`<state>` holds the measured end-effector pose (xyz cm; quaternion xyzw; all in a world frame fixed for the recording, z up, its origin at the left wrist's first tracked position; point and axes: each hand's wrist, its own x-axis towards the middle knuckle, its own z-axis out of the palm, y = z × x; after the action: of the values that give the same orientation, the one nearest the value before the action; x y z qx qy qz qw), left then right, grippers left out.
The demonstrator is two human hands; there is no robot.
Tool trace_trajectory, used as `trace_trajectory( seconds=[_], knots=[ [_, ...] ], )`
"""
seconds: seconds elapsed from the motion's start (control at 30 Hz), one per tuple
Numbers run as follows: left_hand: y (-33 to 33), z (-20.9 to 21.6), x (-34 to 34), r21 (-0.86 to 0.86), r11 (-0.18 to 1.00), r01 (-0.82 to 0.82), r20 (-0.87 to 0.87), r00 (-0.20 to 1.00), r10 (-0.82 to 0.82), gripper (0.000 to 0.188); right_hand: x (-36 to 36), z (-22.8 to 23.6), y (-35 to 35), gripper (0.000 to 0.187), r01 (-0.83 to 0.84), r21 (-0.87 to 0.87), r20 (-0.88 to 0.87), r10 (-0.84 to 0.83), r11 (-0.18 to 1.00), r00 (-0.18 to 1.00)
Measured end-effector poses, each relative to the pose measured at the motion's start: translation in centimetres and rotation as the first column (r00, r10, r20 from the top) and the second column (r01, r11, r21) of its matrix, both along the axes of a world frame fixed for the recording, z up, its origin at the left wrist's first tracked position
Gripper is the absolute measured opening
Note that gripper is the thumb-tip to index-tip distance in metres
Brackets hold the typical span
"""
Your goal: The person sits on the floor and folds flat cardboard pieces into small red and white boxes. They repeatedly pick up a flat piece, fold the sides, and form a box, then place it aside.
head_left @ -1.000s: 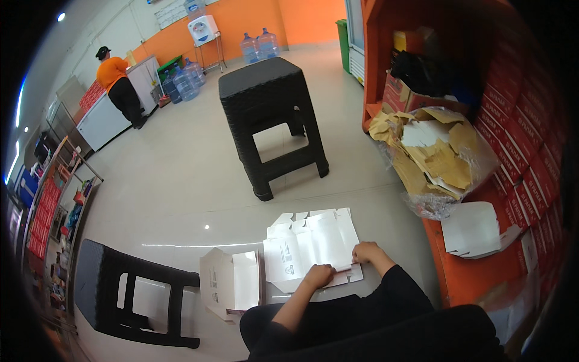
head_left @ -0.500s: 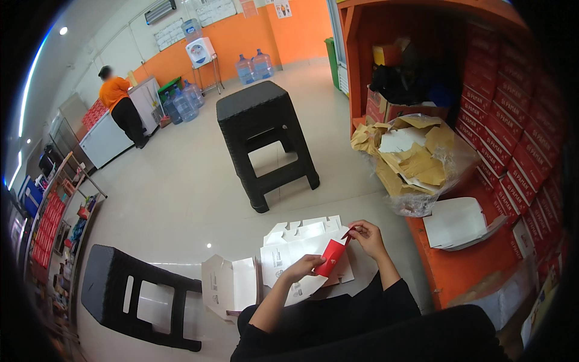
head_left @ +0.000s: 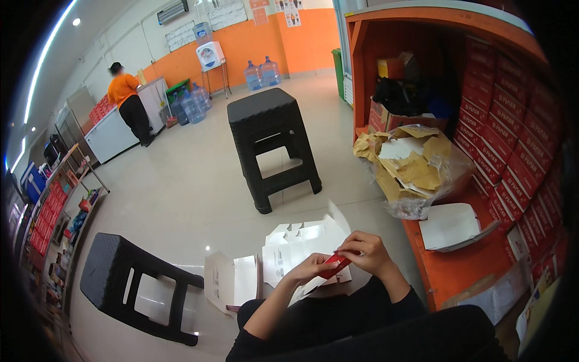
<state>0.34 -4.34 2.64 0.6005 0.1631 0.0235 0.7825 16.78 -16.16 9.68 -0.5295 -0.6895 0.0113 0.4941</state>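
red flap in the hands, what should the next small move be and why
Perhaps press the red flap firmly along its fold: the left hand and right hand both hold it, while the white cardboard beside it lies mostly open.

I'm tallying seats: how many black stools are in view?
2. One stool stands just above the picture's centre; the other stool is at lower left. Any directly below the camera would be hidden.
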Motion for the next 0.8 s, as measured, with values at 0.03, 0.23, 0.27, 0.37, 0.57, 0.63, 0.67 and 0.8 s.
trace_trajectory(
  seconds=[0.03,0.23,0.27,0.37,0.57,0.63,0.67,0.8],
  knots=[
    [-0.3,0.7,0.2,0.024,0.999,-0.030,0.031,0.999,0.029,0.032,-0.1,0.0,-0.1,0.013,-0.037,0.016,0.064,0.036,0.999,0.997],
    [-0.4,0.6,-0.4,-0.002,0.965,-0.263,0.083,0.962,0.262,0.047,-1.4,0.6,-0.5,0.029,0.012,-0.068,0.104,-0.005,0.998,0.995],
    [-0.4,0.1,-0.6,-0.165,0.911,-0.377,0.137,0.906,0.400,0.051,-2.4,0.9,-0.6,0.033,0.026,-0.053,0.098,-0.020,0.998,0.995],
    [-1.0,2.1,0.2,-0.469,0.751,-0.465,0.125,0.806,0.578,0.058,-6.8,-0.3,-3.6,0.028,-0.005,0.099,-0.102,0.015,0.995,0.995],
    [-1.7,2.8,0.5,-0.533,0.616,-0.579,0.312,0.543,0.780,0.049,-17.7,-7.5,-8.4,0.064,-0.876,0.002,-0.995,-0.084,0.483,-0.048],
    [-1.6,2.5,-0.9,-0.304,0.643,-0.703,0.449,0.490,0.747,0.046,-18.0,-7.2,-7.3,0.059,-0.778,0.103,-0.938,-0.200,0.620,-0.283],
    [-1.7,2.4,-1.7,-0.234,0.607,-0.759,0.484,0.450,0.750,0.045,-18.3,-7.0,-6.8,0.057,-0.709,0.143,-0.887,-0.227,0.691,-0.401],
    [-2.9,4.7,-2.5,-0.004,0.406,-0.914,0.631,0.312,0.710,0.036,-15.2,-4.3,-3.3,0.047,-0.044,0.045,-0.956,0.030,0.998,-0.291]
  ],
)
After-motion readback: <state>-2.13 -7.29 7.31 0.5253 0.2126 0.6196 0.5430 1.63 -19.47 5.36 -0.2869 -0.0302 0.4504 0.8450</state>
